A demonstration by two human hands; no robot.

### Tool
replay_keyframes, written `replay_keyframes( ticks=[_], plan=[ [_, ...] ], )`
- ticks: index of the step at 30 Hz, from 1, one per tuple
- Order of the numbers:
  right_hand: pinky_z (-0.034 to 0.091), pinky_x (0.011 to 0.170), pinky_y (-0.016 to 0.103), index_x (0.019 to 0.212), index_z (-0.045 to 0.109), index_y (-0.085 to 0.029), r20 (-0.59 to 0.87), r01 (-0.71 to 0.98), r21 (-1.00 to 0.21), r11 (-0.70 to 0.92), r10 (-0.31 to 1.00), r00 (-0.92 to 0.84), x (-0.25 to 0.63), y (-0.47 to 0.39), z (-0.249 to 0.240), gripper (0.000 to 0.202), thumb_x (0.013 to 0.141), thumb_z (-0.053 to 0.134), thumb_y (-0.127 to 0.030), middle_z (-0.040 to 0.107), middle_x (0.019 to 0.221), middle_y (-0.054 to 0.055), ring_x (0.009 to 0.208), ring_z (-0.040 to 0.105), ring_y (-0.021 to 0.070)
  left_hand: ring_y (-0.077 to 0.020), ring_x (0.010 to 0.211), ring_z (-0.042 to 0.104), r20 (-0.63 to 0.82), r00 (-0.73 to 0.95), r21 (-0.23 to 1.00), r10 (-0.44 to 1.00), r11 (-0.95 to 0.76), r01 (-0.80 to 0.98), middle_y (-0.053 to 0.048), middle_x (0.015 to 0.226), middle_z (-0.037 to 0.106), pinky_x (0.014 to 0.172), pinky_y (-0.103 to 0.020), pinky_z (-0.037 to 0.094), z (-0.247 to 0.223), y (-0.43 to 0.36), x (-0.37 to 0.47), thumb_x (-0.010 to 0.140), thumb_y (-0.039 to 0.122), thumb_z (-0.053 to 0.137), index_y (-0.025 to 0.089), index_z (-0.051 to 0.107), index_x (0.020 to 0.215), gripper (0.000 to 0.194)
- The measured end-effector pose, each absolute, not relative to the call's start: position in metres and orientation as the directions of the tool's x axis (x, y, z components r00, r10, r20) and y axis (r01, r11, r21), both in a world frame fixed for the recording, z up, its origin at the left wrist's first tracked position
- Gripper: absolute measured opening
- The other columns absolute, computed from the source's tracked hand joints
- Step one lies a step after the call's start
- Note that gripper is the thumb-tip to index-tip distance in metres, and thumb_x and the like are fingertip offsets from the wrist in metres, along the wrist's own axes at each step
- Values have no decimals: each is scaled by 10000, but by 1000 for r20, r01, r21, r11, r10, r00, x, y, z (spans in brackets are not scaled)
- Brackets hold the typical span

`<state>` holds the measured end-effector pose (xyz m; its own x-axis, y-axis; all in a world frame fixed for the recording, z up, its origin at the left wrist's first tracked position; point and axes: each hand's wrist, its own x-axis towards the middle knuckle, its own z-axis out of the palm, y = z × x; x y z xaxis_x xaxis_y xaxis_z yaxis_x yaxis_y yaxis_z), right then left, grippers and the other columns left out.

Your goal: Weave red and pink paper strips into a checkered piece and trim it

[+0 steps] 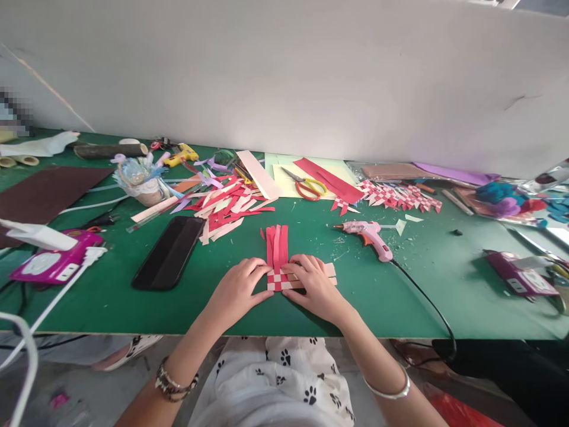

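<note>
Left hand (237, 289), right hand (313, 286) flat, pressing woven paper strips (279, 261); no writing legible.

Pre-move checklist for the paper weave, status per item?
1. Both hands on weave: ok; left hand and right hand press it flat.
2. Red strips lie straight, fanning away: ok.
3. Cream strips stick out right: ok.
4. Glue gun clear of the hands: ok.
5. Glue gun hot: cannot tell.
6. Spare strips behind the weave: ok.
</note>
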<state>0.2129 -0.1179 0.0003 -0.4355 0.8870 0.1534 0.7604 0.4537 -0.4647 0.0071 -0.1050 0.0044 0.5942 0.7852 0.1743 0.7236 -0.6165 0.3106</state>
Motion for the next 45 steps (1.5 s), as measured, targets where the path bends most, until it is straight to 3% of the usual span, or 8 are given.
replay_keyframes(
  ticks=[6,12,15,19,23,32,37,45],
  plan=[
    [345,930,409,1114,541,-224,155,749,-484,453,886,-437,213,-119,-2,331,802,568,-329,501,1132,80,1065,441,239,-241,1088,510,202,678,199,707,-707,679,-101,1224,511,882,-384,455,2,-119,6,909,365,414,189,450,1242,379],
    [330,935,408,1115,534,-220,117,743,-465,482,865,-489,217,-112,9,297,837,524,-327,520,1108,78,1047,465,218,-251,1092,500,135,723,127,677,-736,665,-102,1209,541,920,-401,418,3,-129,11,879,436,444,145,481,1210,442],
    [330,931,393,1158,502,-201,114,747,-426,510,850,-515,218,-93,20,286,894,392,-197,538,1102,83,1037,485,188,-266,1079,500,127,701,85,701,-712,697,-123,1198,549,908,-415,412,5,-132,19,862,493,441,112,475,1221,525],
    [338,920,376,1157,530,-228,135,721,-298,626,775,-617,209,-61,25,414,850,333,-33,477,1237,85,1124,424,196,-286,1027,515,90,667,38,739,-672,739,-148,1149,571,859,-421,420,8,-136,31,838,527,455,81,485,1220,588],
    [307,942,434,984,630,-236,105,694,-211,688,722,-684,198,-37,17,208,833,500,-175,418,1282,94,1159,362,257,-270,1001,517,52,640,46,766,-642,765,-127,1122,575,828,-400,419,9,-137,35,844,528,439,109,469,1240,576],
    [311,930,447,878,634,-233,44,711,-267,651,745,-666,201,2,10,110,813,574,-299,438,1228,90,1129,388,252,-270,1081,478,52,629,101,775,-631,769,-126,1192,541,871,-402,396,6,-138,32,846,488,468,109,428,1277,576],
    [360,858,411,883,611,-221,34,746,-295,598,786,-617,195,17,4,113,795,602,-290,515,1101,71,1009,472,222,-266,1053,489,81,619,119,781,-625,772,-113,1139,557,852,-398,400,6,-138,33,850,491,456,126,445,1254,545],
    [358,810,355,1038,532,-197,146,784,-339,521,852,-503,199,-2,9,220,852,508,-312,532,1053,75,977,477,207,-263,972,481,107,592,49,799,-599,799,-125,1114,557,804,-395,383,3,-138,37,866,538,379,119,448,1267,584]
  ],
)
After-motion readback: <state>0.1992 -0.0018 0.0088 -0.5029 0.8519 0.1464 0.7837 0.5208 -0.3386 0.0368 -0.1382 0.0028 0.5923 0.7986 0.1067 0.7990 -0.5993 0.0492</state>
